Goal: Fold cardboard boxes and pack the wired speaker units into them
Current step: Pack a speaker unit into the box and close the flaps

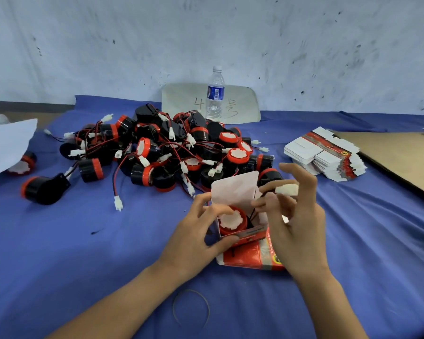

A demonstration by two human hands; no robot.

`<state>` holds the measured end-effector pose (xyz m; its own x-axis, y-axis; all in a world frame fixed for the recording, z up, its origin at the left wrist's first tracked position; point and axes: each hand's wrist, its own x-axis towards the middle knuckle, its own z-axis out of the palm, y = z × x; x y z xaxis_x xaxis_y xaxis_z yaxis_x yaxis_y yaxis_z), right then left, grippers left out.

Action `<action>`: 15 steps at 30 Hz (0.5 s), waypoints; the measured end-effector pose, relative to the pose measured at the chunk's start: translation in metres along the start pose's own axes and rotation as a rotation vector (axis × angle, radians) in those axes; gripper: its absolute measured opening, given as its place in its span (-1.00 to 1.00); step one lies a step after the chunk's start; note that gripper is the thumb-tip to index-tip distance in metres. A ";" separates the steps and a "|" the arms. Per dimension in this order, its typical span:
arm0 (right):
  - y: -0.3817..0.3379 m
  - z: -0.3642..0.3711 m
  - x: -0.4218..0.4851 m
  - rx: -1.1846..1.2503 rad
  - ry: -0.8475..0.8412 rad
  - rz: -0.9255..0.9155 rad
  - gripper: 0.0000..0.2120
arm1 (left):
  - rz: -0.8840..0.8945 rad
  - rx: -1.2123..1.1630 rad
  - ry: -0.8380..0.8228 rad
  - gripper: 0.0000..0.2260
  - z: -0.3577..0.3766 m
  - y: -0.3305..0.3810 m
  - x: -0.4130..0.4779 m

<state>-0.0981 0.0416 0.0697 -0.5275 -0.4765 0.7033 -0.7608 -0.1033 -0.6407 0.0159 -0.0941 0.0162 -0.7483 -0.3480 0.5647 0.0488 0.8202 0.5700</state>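
Left hand [194,233] grips box [245,255] — right hand [299,222] pinches connector [287,190].

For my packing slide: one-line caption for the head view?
Left hand steadies an open red box holding a speaker while the right hand pinches its white plug.

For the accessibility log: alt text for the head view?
A person's left hand steadies an open red box with a speaker inside, while the right hand pinches its white plug. A speaker pile and flat boxes lie behind.
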 end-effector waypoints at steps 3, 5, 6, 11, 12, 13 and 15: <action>0.000 -0.001 0.001 0.027 0.051 -0.034 -0.78 | -0.036 -0.021 0.011 -0.57 0.000 0.001 0.001; -0.003 0.002 0.001 0.138 0.105 0.023 -0.78 | -0.048 -0.082 0.034 -0.51 0.000 0.001 0.001; -0.005 0.003 0.000 0.213 0.128 0.061 -0.74 | -0.060 -0.104 0.048 -0.47 0.000 0.002 0.000; -0.012 0.011 -0.004 0.481 0.243 0.249 -0.74 | -0.112 -0.120 0.031 -0.38 0.001 0.002 -0.001; -0.011 0.012 -0.003 0.524 0.254 0.283 -0.79 | -0.112 -0.117 0.018 -0.38 0.001 0.003 -0.001; -0.010 0.013 -0.003 0.546 0.254 0.306 -0.84 | -0.116 -0.116 0.009 -0.38 0.000 0.003 -0.001; -0.008 0.014 -0.004 0.545 0.257 0.333 -0.93 | -0.125 -0.116 -0.004 -0.38 0.000 0.003 -0.001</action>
<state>-0.0841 0.0320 0.0673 -0.8244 -0.3435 0.4499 -0.2794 -0.4443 -0.8512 0.0172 -0.0915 0.0174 -0.7557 -0.4418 0.4834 0.0311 0.7131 0.7004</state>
